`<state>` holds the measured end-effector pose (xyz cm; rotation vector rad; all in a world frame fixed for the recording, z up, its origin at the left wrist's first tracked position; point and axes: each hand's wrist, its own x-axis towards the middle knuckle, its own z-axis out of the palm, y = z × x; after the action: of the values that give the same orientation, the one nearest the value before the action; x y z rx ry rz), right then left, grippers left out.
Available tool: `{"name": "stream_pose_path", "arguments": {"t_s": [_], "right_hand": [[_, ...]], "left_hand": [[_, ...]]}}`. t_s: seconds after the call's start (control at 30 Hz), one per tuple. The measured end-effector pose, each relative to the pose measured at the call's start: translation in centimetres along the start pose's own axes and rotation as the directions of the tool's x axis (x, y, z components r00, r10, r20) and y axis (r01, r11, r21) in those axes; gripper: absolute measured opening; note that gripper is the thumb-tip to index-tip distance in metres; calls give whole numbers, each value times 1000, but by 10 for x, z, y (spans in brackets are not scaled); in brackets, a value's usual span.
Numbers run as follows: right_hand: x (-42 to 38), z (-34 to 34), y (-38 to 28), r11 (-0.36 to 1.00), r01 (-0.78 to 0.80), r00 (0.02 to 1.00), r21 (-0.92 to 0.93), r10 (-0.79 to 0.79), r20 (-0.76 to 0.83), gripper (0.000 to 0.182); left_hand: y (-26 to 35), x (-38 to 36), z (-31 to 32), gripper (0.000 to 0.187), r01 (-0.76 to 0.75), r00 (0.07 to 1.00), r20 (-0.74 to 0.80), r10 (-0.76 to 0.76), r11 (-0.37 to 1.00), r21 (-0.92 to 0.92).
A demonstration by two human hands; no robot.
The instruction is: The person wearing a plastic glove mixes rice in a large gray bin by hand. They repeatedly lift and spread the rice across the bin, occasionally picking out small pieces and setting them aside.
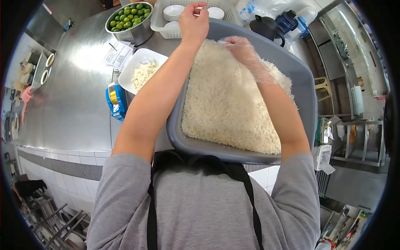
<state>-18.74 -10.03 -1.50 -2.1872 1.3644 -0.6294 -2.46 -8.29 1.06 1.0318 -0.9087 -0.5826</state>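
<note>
A large grey tub [175, 137] holds a broad heap of shredded white food [225, 112], fine and pale like grated strands or rice. My left hand [195, 21] is raised over the tub's far left corner, bare, with its fingers curled in; whatever they pinch is hidden. Over the far part of the heap is my right hand [243, 52], covered to the wrist by thin clear plastic [261, 75] that looks like a disposable glove. Its fingers are bent together, and their tips are blurred by the plastic. A white bowl [129, 68] with pale strips [144, 73] stands left of the tub.
Beyond my hands are a metal bowl of green limes [130, 17], a white basket [171, 32] with small dishes, a black pitcher [266, 27] and bottles [287, 20]. Papers [119, 54] and a blue tape dispenser [116, 102] lie on the steel counter [79, 96].
</note>
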Motion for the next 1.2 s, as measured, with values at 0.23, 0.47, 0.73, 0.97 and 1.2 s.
{"name": "stream_pose_path", "arguments": {"t_s": [0.23,0.47,0.73,0.97,1.2], "right_hand": [[17,50,-6,875,295,940,-385,-194,280,21],[-10,-46,-39,998,-30,981,58,18,194,35],[17,-83,-52,951,202,972,235,-223,67,35],[102,13,-128,662,473,512,581,-744,430,32],[45,65,-230,780,581,595,-233,-212,775,11]], "left_hand": [[-6,-1,0,14,-47,998,-30,52,989,142],[-8,-1,3,14,-70,997,-25,74,988,135],[1,-24,6,19,-274,867,491,-85,742,612],[-33,-31,6,21,-639,648,758,-69,492,591],[-119,-7,38,24,-794,603,542,585,377,477]]}}
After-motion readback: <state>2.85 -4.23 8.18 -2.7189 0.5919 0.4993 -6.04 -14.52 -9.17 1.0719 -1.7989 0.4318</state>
